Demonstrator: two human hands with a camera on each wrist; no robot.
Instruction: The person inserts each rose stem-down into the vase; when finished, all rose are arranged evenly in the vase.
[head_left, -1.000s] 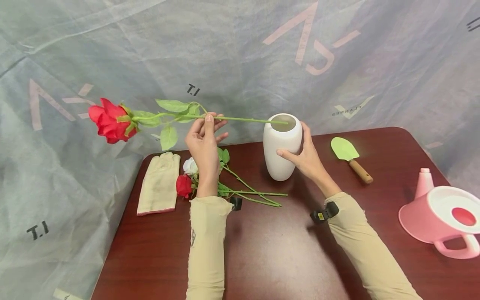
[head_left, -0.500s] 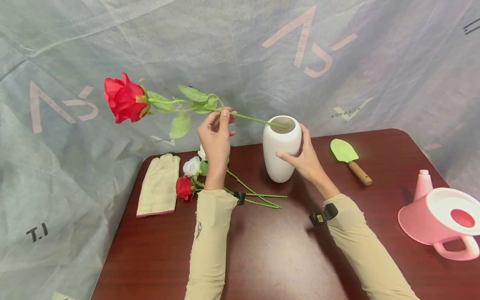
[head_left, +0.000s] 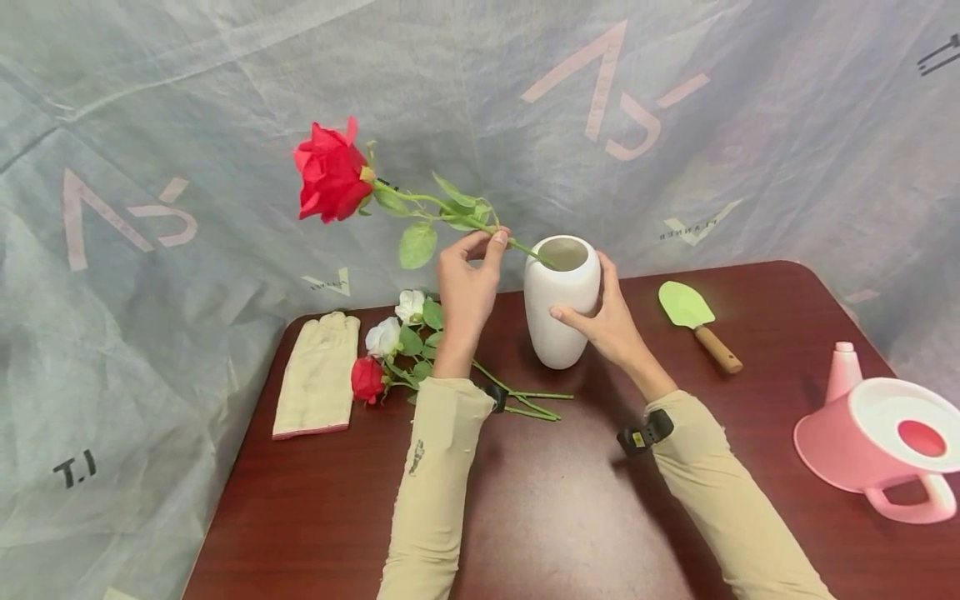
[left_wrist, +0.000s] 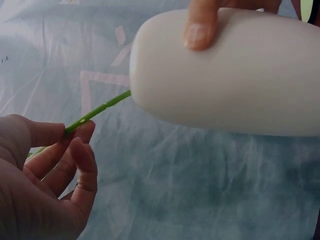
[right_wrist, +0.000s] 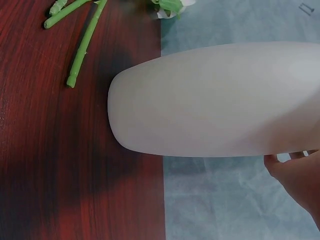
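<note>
A large red rose (head_left: 333,175) hangs in the air, tilted, its bloom up and to the left. My left hand (head_left: 471,279) pinches its green stem (left_wrist: 107,105) between thumb and fingers, below the leaves. The lower end of that stem passes over the rim into the mouth of a white vase (head_left: 558,308), where its tip is hidden. My right hand (head_left: 611,321) grips the vase's right side, thumb in front and fingers behind. In the right wrist view, the vase (right_wrist: 210,105) fills the middle, with part of my right hand (right_wrist: 300,177) at its edge.
On the table (head_left: 570,517), left of the vase, lie a smaller red rose (head_left: 367,380) and white roses (head_left: 384,337) with crossing stems. A cream glove (head_left: 318,375) is at far left. Rightward are a green trowel (head_left: 686,305) and a pink watering can (head_left: 847,442).
My left hand has moved right with the rose. The bloom has risen, so the stem slants downward, deeper into the vase mouth. My right hand stays on the vase.
</note>
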